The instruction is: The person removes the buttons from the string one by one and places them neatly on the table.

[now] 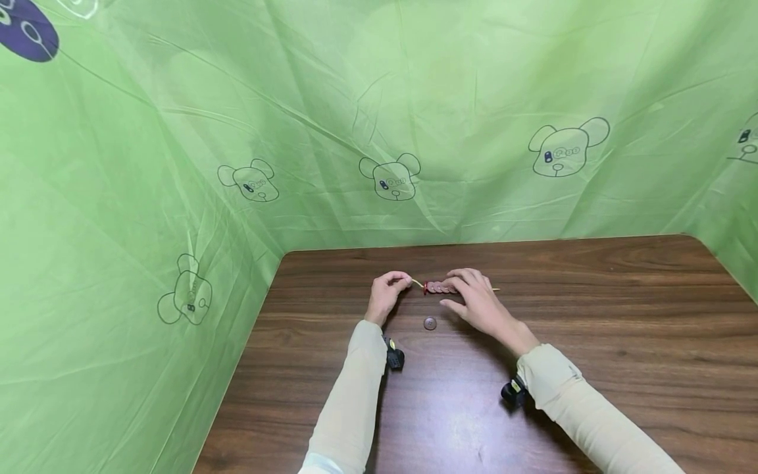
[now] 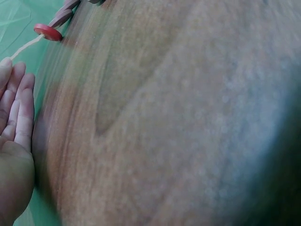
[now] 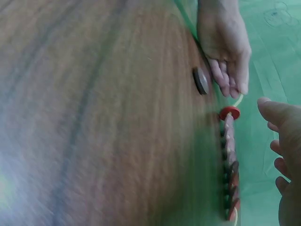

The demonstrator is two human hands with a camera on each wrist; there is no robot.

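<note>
My left hand (image 1: 387, 294) pinches the end of a pale yellow string (image 1: 417, 283) between thumb and fingertips. Threaded on that string is a row of overlapping brownish-pink buttons (image 1: 439, 288), with a red button (image 3: 229, 112) at the end nearest the left hand. Over the row hovers my right hand (image 1: 476, 306), its fingers loosely bent and thumb apart; in the right wrist view it stands beside the row, gripping nothing. The string's other end sticks out past the right fingers. A loose dark brown button (image 1: 429, 323) lies on the table between the hands.
The brown wood-grain table (image 1: 592, 316) reaches back to a green cloth (image 1: 474, 217) printed with bear faces, which also hangs at the left and right. Black wrist cameras (image 1: 395, 355) sit below both sleeves.
</note>
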